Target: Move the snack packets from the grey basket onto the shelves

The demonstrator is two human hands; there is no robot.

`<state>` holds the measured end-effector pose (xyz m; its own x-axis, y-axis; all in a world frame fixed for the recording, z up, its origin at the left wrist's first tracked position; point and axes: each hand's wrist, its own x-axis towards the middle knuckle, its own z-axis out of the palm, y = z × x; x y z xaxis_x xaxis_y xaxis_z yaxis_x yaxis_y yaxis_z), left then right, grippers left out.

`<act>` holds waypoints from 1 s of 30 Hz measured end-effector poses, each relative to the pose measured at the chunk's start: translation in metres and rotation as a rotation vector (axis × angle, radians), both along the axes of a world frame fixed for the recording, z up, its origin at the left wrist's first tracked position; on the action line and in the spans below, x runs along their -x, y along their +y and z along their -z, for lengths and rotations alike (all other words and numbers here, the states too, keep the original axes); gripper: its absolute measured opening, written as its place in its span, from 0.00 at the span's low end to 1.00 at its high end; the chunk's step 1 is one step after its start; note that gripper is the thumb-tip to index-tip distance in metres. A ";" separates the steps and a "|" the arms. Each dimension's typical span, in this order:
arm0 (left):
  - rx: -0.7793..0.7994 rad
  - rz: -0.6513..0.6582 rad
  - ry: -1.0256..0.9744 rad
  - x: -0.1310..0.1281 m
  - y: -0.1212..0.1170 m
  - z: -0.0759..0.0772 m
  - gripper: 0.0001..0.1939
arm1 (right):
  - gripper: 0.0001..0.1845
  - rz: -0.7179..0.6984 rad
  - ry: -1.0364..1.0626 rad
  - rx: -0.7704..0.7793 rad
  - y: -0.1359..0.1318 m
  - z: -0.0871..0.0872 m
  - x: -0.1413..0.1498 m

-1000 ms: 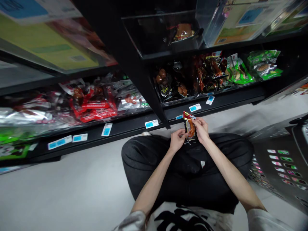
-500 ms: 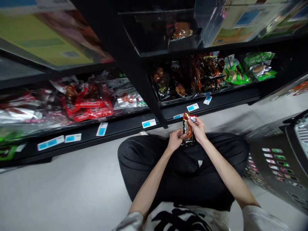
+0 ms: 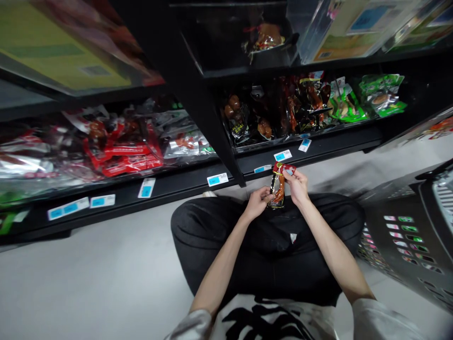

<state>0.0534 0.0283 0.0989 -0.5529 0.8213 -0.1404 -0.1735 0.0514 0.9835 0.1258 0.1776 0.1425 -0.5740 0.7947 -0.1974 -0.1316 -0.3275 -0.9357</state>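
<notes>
Between my two hands is a small snack packet with a red top and a clear window edged in black and gold. A brown, glossy piece of meat shows through the window. My right hand pinches the red top from the right side. My left hand has its fingers closed on the lower left edge of the packet. Both hands are above my crossed legs, just in front of the shelf edge. The exact kind of meat is too small to tell.
A black shelf with price tags runs across the front. It holds red packs on the left, dark meat packs and green packs on the right. A grey slotted basket with packets inside stands on the floor at my right.
The packet and both hands have shifted slightly right and up in view. The packet is a little more upright, with the meat showing more fully. Both hands keep hold of it.
</notes>
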 end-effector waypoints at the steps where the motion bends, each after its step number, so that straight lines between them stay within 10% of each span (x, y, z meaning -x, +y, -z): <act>1: -0.008 -0.003 -0.037 0.001 0.000 -0.002 0.10 | 0.17 -0.010 -0.013 -0.022 0.002 -0.002 -0.001; 16: -0.081 0.027 -0.362 -0.011 -0.001 -0.019 0.24 | 0.21 -0.067 -0.058 -0.117 -0.006 -0.006 0.000; 30: -0.071 0.007 -0.481 -0.009 -0.001 -0.003 0.32 | 0.20 -0.057 -0.074 -0.118 -0.005 -0.005 0.000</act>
<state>0.0624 0.0275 0.1019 -0.4333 0.8417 -0.3222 -0.6093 -0.0101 0.7929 0.1261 0.1722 0.1479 -0.6063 0.7813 -0.1482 -0.0453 -0.2200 -0.9745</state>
